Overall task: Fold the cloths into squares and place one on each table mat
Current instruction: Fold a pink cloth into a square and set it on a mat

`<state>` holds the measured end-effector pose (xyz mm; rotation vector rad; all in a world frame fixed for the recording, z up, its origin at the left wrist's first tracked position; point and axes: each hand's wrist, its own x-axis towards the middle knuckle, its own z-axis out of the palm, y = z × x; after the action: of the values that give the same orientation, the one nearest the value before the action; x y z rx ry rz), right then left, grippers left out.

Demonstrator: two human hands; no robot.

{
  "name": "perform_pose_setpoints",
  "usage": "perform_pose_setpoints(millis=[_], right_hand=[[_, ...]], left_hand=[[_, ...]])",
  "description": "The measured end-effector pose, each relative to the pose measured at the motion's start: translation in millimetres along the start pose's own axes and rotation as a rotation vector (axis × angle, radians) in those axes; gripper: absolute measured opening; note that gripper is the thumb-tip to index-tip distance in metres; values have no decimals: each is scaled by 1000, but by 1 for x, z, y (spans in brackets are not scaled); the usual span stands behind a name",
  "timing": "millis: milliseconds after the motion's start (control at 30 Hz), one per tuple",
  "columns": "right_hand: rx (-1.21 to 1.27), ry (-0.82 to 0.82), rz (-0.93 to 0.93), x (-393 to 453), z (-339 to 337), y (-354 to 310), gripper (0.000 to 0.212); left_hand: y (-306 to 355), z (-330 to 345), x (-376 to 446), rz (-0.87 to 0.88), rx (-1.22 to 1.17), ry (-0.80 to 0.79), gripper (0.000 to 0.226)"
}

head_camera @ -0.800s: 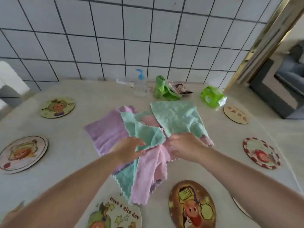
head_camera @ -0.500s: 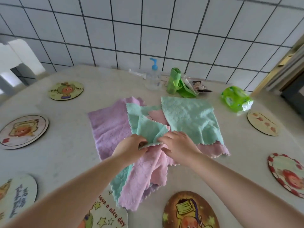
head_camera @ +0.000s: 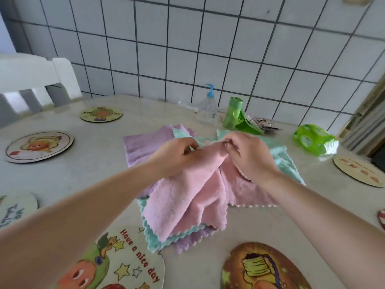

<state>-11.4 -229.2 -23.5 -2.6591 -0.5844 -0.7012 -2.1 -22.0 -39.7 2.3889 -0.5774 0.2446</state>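
Observation:
A heap of cloths lies mid-table. My left hand (head_camera: 177, 155) and my right hand (head_camera: 248, 157) each pinch the top edge of a pink cloth (head_camera: 183, 201), which hangs lifted and draped over the pile. Under it lie a purple cloth (head_camera: 141, 147) at the left and a mint green cloth (head_camera: 281, 157) at the right; another mint edge (head_camera: 164, 238) shows at the front. Round picture mats ring the pile: a "Have a nice day" mat (head_camera: 116, 265) at front left, a brown mat (head_camera: 262, 270) at front right, and others at left (head_camera: 39, 146), far left (head_camera: 101, 114) and right (head_camera: 360, 170).
At the back by the tiled wall stand a pump bottle (head_camera: 207, 107), a green bag roll (head_camera: 233, 113), small packets (head_camera: 264, 124) and a green wipes pack (head_camera: 314, 139). A white chair (head_camera: 31, 80) stands at the left. More mats sit at the left edge (head_camera: 16, 207) and right edge (head_camera: 381, 217).
Both hands have let go of the mint cloth corner, taken the pink cloth by its edge and raised it away from me. The camera has turned left and closer.

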Motion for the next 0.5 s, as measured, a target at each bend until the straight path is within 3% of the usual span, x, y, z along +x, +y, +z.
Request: perform_pose_setpoints(millis=[233, 367, 500], right_hand=[[-4, 176, 29, -36, -75, -35, 20], [4, 244, 68, -55, -119, -54, 19], [37, 345, 94, -63, -155, -62, 24]], left_hand=[[38, -64, -60, 52, 126, -245, 39], [61, -98, -86, 93, 170, -184, 31], [79, -123, -99, 156, 146, -11, 3]])
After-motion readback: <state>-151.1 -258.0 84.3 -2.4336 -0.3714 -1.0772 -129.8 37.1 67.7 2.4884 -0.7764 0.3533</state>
